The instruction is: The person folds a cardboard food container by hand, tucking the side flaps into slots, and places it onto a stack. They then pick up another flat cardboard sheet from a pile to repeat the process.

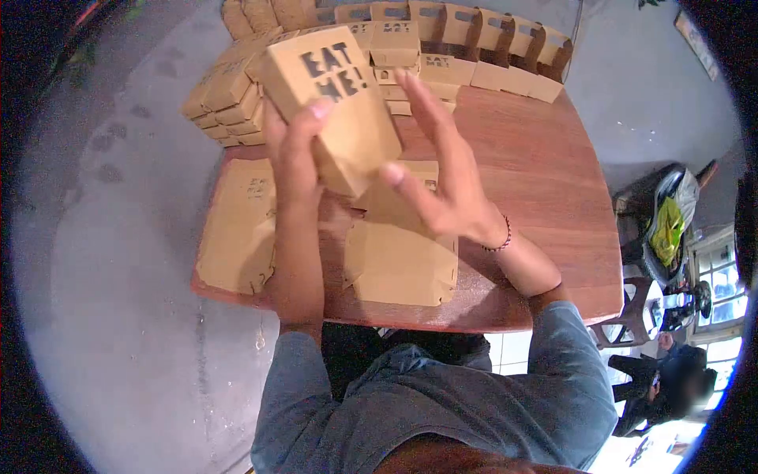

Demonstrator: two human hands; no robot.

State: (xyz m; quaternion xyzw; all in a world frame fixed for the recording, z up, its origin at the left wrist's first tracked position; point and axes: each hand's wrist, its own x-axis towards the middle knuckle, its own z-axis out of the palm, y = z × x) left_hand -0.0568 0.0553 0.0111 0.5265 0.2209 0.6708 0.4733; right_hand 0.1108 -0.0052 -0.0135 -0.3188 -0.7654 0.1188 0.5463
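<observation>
A folded brown cardboard box [355, 130] printed "EAT ME!" is held tilted above the table. My left hand [298, 146] grips it from the left, with the thumb on its printed face. Close to the box's right side is my right hand [446, 170], its fingers apart and holding nothing; a bracelet circles that wrist. Beneath the hands, a flat cardboard sheet [403, 265] lies on the wooden table. Another flat sheet [237, 229] with faint print lies to the left, partly hidden by my left forearm.
Stacked closed boxes [229, 91] stand at the table's back left. A row of boxes with handle cutouts [493, 47] lines the back edge of the table [545, 197]. At right are a stool [641, 312], bags [671, 221] and another person [667, 383].
</observation>
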